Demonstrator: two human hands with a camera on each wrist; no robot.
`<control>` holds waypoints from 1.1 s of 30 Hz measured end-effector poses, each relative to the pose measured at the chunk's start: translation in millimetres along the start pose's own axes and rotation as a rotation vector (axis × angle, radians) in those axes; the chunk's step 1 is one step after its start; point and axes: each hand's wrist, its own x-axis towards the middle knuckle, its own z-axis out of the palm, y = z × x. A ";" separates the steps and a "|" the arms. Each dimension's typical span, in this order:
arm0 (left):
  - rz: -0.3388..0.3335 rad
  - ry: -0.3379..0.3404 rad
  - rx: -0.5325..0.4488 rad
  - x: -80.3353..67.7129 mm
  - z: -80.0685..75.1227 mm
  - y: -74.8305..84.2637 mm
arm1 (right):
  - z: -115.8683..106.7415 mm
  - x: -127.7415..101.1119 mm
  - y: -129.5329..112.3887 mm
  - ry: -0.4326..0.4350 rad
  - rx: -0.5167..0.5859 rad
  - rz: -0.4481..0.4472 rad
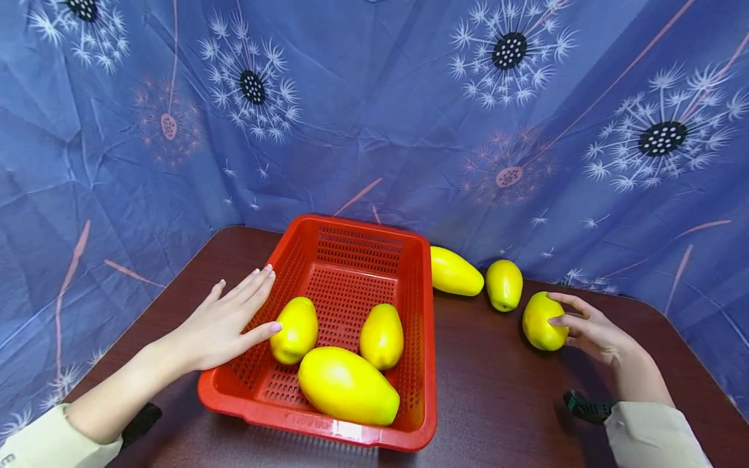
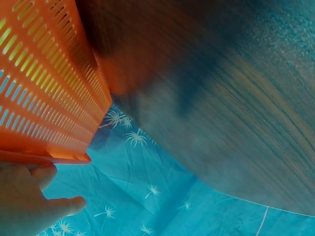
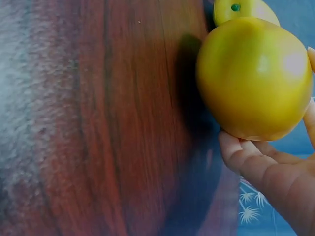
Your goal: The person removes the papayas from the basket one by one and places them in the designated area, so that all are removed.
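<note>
Red basket: on the brown table, holding one long yellow fruit and two mango-like fruits.
Left hand: fingers straight, thumb spread, on the basket's left rim.
Right hand: grips a third mango-like fruit.
Behind: fourth mango-like fruit, second long fruit, dandelion curtain.

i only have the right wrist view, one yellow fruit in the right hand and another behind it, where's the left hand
Observer: The left hand is at the left side of a red basket, as the head view shows.
Operator: is the basket empty
Observer: No, three yellow fruits lie inside it.
Operator: any more fruit outside it besides my two
Observer: Yes, a long yellow fruit lies on the table, just to the right of the basket.
</note>
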 end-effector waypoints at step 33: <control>-0.006 0.002 -0.001 -0.4 -0.1 0.4 | -11.5 40.3 2.3 0.121 0.251 -0.090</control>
